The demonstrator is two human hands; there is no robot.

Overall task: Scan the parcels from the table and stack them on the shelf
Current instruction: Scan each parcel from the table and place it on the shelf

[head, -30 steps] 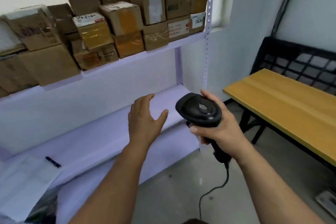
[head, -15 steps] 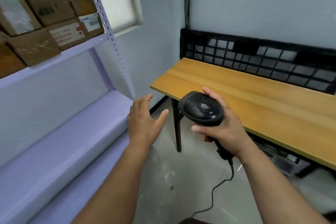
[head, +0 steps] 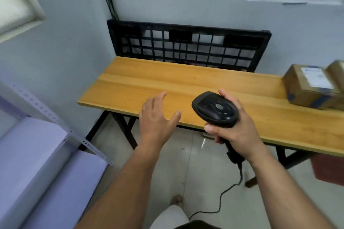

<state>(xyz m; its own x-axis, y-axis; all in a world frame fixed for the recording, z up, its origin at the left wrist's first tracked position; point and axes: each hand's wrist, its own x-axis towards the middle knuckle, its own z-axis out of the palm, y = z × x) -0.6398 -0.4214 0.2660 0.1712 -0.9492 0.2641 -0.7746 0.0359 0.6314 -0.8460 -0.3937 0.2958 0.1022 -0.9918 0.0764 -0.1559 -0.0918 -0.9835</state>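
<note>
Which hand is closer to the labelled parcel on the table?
Right hand, holding the scanner, is nearer the parcel; the open left hand is farther left.

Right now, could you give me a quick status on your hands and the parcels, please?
Right hand gripping scanner. Left hand open, empty. Parcels on table, far right. Nothing between.

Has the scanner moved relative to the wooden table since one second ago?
Yes. The scanner, gripped in the right hand, is now over the table; earlier it was left of it, near the shelf.

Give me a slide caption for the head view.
Right hand grips scanner, left hand open, parcels waiting on table.
</note>
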